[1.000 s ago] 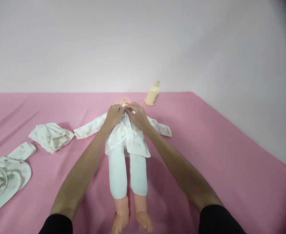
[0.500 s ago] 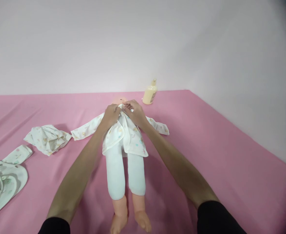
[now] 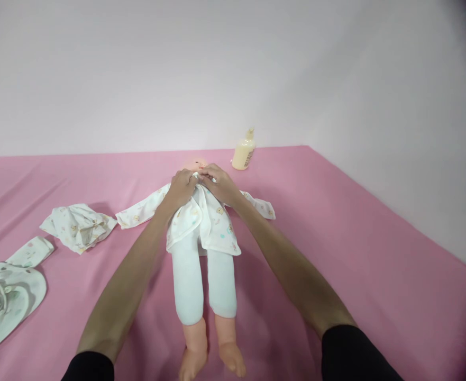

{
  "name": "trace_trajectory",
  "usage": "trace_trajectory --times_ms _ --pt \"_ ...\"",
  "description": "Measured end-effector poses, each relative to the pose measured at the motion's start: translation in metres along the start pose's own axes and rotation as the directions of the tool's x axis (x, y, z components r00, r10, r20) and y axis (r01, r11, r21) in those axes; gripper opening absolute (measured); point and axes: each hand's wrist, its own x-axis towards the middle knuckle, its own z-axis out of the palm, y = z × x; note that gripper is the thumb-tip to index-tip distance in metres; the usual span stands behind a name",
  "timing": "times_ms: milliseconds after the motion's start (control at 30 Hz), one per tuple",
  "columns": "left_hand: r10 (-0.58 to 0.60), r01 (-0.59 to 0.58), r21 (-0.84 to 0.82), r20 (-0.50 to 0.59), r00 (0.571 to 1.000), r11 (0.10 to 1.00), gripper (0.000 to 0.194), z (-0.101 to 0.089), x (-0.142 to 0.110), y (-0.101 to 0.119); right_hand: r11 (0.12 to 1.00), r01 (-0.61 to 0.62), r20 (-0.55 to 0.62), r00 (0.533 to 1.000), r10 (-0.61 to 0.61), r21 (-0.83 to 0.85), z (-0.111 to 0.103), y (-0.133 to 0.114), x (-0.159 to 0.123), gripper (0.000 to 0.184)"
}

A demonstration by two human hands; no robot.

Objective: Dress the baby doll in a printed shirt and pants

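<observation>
A baby doll (image 3: pixel 195 336) lies on its back, feet toward me, its head mostly hidden behind my hands. It wears a white patterned baby jacket (image 3: pixel 220 225) with both sleeves spread out; the front hangs apart below the neck. My left hand (image 3: pixel 182 186) pinches the jacket's edge at the collar. Close beside it, my right hand (image 3: pixel 219 184) has its fingers closed on the opposite front edge, near the neck. Whatever fastener may be between the fingertips is hidden.
A pump bottle (image 3: pixel 243 153) of pale yellow liquid stands beyond the doll's head, to the right. Left of the doll lie a crumpled patterned cloth (image 3: pixel 78 226) and another white printed garment (image 3: pixel 26 288). Pink sheeting (image 3: pixel 336 233) covers the surface, with a white wall behind.
The view has shifted slightly, so everything sits a little further left. Both hands stay at the collar, with only small finger movements of the right hand.
</observation>
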Motion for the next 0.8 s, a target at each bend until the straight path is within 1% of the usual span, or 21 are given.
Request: trace_trajectory --times_ms 100,200,367,467,600,700,800 --pt "-0.014 0.014 0.000 0.008 1.000 1.000 0.026 -0.0001 -0.0005 0.0000 0.999 -0.037 0.051 0.998 0.036 0.028 -0.0036 -0.0007 -0.0002 0.019" --pt "-0.032 0.032 -0.003 0.010 0.999 0.999 0.026 -0.0012 -0.0010 0.0018 0.998 -0.043 0.068 0.997 0.039 0.046 -0.0055 -0.0003 -0.0002 0.017" --pt "-0.012 0.013 -0.033 0.038 0.999 0.999 0.028 -0.0039 -0.0009 0.0031 0.998 -0.012 0.016 1.000 0.011 0.054 -0.0049 0.0008 0.0001 0.010" --pt "0.002 0.001 -0.061 0.038 0.999 0.998 0.028 -0.0043 -0.0008 0.0016 0.998 -0.021 -0.009 1.000 0.021 0.065 -0.0043 0.0004 -0.0004 0.008" --pt "0.022 -0.020 -0.052 0.031 0.999 0.998 0.027 -0.0040 -0.0015 0.0017 0.988 -0.102 -0.015 0.994 0.104 0.115 -0.0042 -0.0005 -0.0010 0.011" --pt "-0.010 0.009 -0.028 -0.018 1.000 1.000 0.022 -0.0041 -0.0033 0.0050 0.975 -0.168 -0.016 0.985 0.172 0.145 -0.0049 -0.0011 -0.0008 0.016" --pt "-0.044 0.043 -0.019 -0.063 0.997 0.999 0.018 -0.0050 -0.0054 0.0096 0.963 -0.209 -0.006 0.977 0.213 0.171 -0.0050 -0.0010 -0.0006 0.018"
